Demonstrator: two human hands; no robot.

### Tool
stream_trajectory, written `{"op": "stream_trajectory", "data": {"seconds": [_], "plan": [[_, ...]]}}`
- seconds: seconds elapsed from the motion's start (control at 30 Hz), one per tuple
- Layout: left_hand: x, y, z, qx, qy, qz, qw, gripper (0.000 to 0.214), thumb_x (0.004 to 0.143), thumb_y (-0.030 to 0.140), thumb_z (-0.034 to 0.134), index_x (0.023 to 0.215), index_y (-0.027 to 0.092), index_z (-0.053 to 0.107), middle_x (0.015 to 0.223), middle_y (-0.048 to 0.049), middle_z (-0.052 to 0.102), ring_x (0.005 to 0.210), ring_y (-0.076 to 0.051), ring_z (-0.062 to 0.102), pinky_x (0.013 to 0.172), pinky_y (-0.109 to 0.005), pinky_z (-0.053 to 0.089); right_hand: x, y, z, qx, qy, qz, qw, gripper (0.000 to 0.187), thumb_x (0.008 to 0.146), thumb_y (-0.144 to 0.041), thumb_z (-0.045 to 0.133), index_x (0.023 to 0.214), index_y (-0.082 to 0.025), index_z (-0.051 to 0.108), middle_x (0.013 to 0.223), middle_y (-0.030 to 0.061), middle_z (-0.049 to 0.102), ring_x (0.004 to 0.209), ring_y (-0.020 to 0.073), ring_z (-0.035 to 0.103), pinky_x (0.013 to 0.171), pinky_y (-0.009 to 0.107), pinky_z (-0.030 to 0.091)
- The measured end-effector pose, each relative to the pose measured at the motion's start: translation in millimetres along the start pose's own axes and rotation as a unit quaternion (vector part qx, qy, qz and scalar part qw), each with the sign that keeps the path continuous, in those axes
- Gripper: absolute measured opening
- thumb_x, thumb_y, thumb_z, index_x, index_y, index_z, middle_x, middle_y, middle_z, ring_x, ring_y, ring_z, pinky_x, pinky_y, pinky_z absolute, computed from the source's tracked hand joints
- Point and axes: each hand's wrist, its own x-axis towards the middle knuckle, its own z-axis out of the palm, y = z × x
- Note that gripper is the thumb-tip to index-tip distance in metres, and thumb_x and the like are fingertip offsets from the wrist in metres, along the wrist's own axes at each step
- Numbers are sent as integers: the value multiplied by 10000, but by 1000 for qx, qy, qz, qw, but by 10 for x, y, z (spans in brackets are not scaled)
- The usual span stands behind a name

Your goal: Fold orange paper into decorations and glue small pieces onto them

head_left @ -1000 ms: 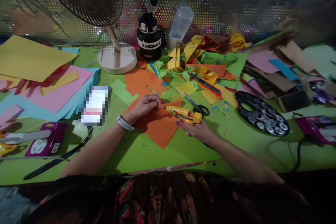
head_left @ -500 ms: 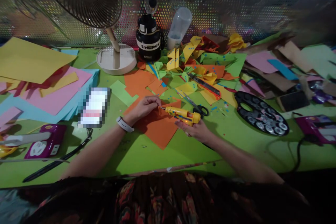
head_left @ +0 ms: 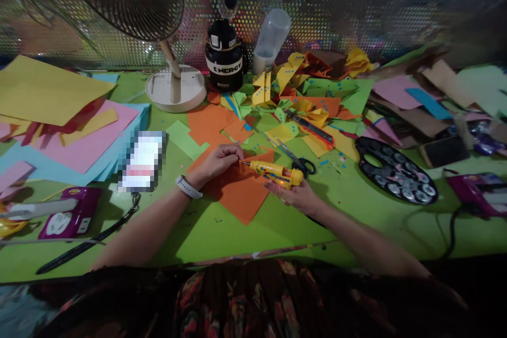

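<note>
My right hand (head_left: 295, 195) is closed round a yellow hot glue gun (head_left: 275, 173), its nozzle pointing left at my left fingertips. My left hand (head_left: 225, 161), with a white band on the wrist, pinches the raised edge of an orange sheet of paper (head_left: 245, 198). The nozzle tip is right by that edge; whether it touches cannot be made out. Under both hands the orange paper lies on the green table (head_left: 222, 243), one corner pointing toward me. Just beyond the glue gun lie scissors (head_left: 299, 161) with black handles.
Paper scraps (head_left: 273, 90) and a box cutter (head_left: 311, 129) lie behind my hands. A black paint palette (head_left: 396, 171) sits to the right. At left are a phone (head_left: 143, 161) with a black strap and stacked coloured sheets (head_left: 51, 90). A fan (head_left: 176, 90) and a black bottle (head_left: 224, 60) stand at the back.
Almost nothing differs. Both hands, the glue gun and the orange paper keep nearly the same places; the view has shifted very slightly.
</note>
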Motion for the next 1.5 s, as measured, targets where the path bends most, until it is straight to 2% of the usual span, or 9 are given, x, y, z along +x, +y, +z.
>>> {"op": "stream_trajectory", "data": {"seconds": [0.27, 0.47, 0.63, 0.77, 1.0, 1.2, 1.5], "plan": [[6, -7, -2, -1, -2, 7, 1000, 148, 784, 197, 524, 694, 181, 641, 795, -23, 606, 758, -150, 549, 736, -305, 449, 12, 54, 17, 28, 3, -10, 1000, 362, 730, -518, 748, 931, -227, 672, 683, 27, 586, 629, 175, 542, 474, 278, 451], [7, -21, -3, 0, -3, 8, 1000, 141, 781, 197, 528, 689, 183, 634, 791, -23, 597, 759, -151, 540, 726, -301, 438, 16, 65, 13, 36, 4, -16, 999, 364, 725, -495, 759, 961, -231, 673, 657, 0, 562, 620, 166, 529, 503, 280, 457], [10, -4, -5, -1, -4, 9, 1000, 134, 762, 193, 527, 677, 184, 630, 782, -29, 601, 760, -155, 539, 715, -298, 440, 7, 83, 18, 41, 11, -8, 999, 338, 725, -487, 772, 895, -217, 661, 643, -3, 551, 630, 158, 539, 523, 273, 463], [5, 9, -7, 4, -8, 14, 1000, 142, 774, 188, 523, 679, 179, 629, 783, -27, 602, 765, -153, 546, 731, -298, 443, 8, 79, 23, 50, 15, -15, 999, 384, 705, -485, 788, 930, -201, 657, 683, 3, 589, 668, 157, 578, 576, 277, 503], [-3, 2, -10, 5, -5, 15, 1000, 144, 775, 196, 525, 687, 177, 637, 791, -20, 609, 765, -151, 562, 735, -284, 443, 16, 56, 13, 44, 4, -37, 998, 313, 729, -446, 766, 897, -205, 658, 752, 34, 657, 813, 210, 669, 723, 336, 583], [-3, 19, -5, 12, -3, 14, 1000, 151, 771, 177, 519, 684, 181, 642, 793, -18, 610, 772, -152, 559, 738, -289, 439, 33, 106, 11, 39, 8, -49, 998, 400, 719, -458, 767, 1020, -213, 668, 901, 61, 729, 898, 225, 703, 822, 347, 591], [1, -33, -8, -4, 0, 18, 1000, 141, 771, 173, 523, 685, 182, 635, 797, -21, 609, 769, -151, 549, 738, -302, 425, 41, 141, 2, 43, 2, -44, 998, 418, 721, -456, 773, 1038, -206, 668, 917, 74, 742, 938, 231, 712, 879, 366, 593]]}}
